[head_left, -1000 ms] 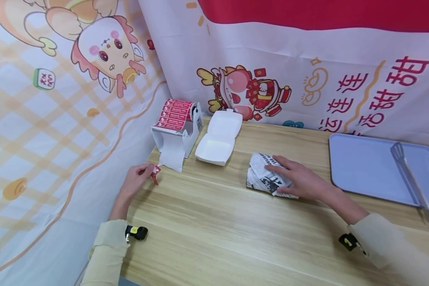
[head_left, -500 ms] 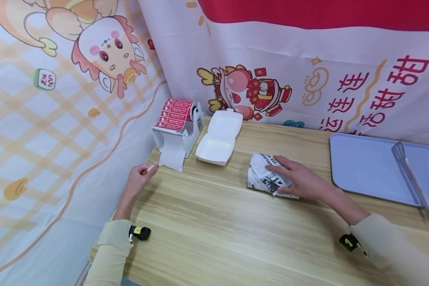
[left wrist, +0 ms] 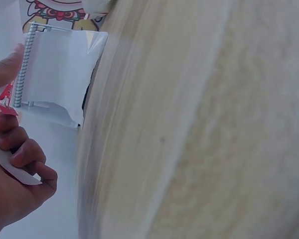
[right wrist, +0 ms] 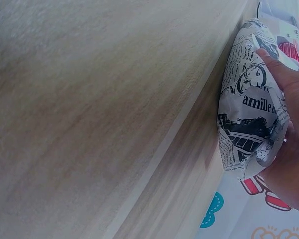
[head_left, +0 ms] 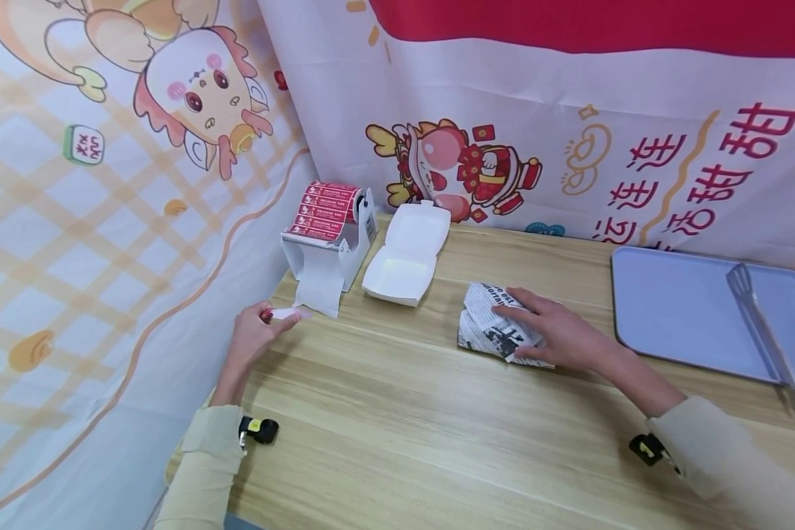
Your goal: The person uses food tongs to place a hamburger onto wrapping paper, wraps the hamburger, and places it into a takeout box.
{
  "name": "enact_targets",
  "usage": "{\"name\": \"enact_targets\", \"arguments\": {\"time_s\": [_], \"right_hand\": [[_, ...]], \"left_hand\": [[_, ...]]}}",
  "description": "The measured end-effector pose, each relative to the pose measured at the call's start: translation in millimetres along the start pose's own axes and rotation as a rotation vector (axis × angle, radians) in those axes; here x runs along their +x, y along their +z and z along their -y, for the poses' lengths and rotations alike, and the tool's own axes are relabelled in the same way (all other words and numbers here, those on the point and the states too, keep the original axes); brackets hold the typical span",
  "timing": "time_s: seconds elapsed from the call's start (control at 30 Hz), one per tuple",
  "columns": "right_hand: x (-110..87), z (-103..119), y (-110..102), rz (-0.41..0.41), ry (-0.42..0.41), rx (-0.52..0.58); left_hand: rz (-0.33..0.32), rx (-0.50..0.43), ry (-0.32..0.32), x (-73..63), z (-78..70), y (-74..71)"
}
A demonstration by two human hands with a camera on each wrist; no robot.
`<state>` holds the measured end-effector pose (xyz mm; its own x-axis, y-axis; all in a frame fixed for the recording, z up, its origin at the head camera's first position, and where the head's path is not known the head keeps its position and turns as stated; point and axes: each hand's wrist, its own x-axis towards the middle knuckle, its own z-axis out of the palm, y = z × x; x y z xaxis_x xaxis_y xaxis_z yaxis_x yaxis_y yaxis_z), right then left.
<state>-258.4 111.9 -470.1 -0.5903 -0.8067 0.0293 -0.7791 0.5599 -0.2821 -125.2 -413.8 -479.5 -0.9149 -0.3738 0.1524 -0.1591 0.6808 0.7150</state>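
Left fingers (left wrist: 26,152) curled round a label (head_left: 282,313), right fingers (head_left: 518,315) spread over newsprint-wrapped parcel (head_left: 480,320)

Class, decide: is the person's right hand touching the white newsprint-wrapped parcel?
Touching. The right wrist view shows the right hand laid directly against the white newsprint-wrapped parcel, with no gap between them.

The left hand (head_left: 255,333) has curled fingers, the right hand (head_left: 563,333) outstretched ones.
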Motion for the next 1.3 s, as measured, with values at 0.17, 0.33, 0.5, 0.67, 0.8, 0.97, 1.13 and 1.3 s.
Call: {"name": "enact_targets", "arguments": {"time_s": [0.17, 0.33, 0.5, 0.67, 0.8, 0.97, 1.13, 1.3], "right_hand": [[0.1, -0.7, 0.7, 0.003, 0.0, -0.001], [-0.1, -0.3, 0.8, -0.006, -0.004, 0.004], [1.4, 0.7, -0.5, 0.016, 0.006, 0.006], [1.3, 1.8, -1.8, 0.023, 0.007, 0.005], [0.8, 2.7, -1.0, 0.004, -0.001, 0.012], [-0.4, 1.0, -0.1, -0.002, -0.01, 0.0], [0.3, 1.7, -0.8, 0.02, 0.014, 0.009], [-0.3, 1.5, -1.7, 0.027, 0.017, 0.006]], "left_hand": [[0.008, 0.088, 0.023, 0.2, 0.6, 1.3], [0.026, 0.151, 0.053, 1.1, -1.6, 2.4], [0.076, 0.161, 0.057, 0.0, -4.6, 1.0], [0.094, 0.089, 0.094, -1.7, -4.8, 1.2], [0.064, -0.026, 0.148, -1.5, -2.4, 2.3], [0.039, -0.1, 0.122, -0.3, -6.3, 2.9], [0.043, -0.151, 0.08, -6.2, -21.9, -4.4], [0.016, -0.154, 0.083, -13.9, -39.8, -11.4]]}}
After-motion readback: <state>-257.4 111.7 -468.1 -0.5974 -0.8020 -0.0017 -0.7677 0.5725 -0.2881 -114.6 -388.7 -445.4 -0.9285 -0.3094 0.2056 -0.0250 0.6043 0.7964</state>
